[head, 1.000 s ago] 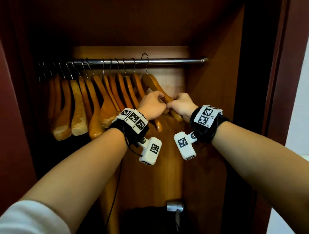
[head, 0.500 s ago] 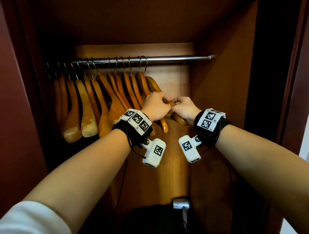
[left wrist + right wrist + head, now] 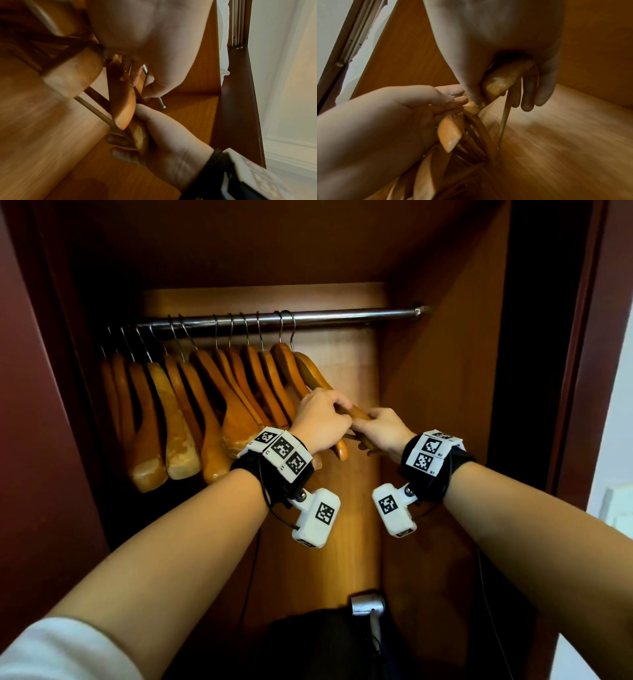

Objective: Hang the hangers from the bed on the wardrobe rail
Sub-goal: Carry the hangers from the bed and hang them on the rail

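Several wooden hangers hang in a row on the steel wardrobe rail (image 3: 356, 314). The rightmost hanger (image 3: 313, 374) has its hook over the rail, close beside its neighbour. My left hand (image 3: 337, 409) grips that hanger's near arm from above. My right hand (image 3: 368, 428) grips the same arm at its lower end. In the left wrist view the right hand (image 3: 163, 142) is curled round the hanger's end (image 3: 139, 136). In the right wrist view the right hand's fingers (image 3: 529, 94) wrap the wooden tip (image 3: 500, 79), and the left hand (image 3: 447, 100) holds hanger wood beside it.
The right stretch of rail is bare up to the wardrobe's side wall (image 3: 445, 405). Other hangers (image 3: 178, 419) fill the left part. A dark bag (image 3: 318, 642) and a silver object (image 3: 366, 606) lie on the wardrobe floor. The door frame (image 3: 582, 371) stands at right.
The rightmost hanger has slid left along the rail and now sits close against the others. Both hands stayed on its arm and moved slightly with it.
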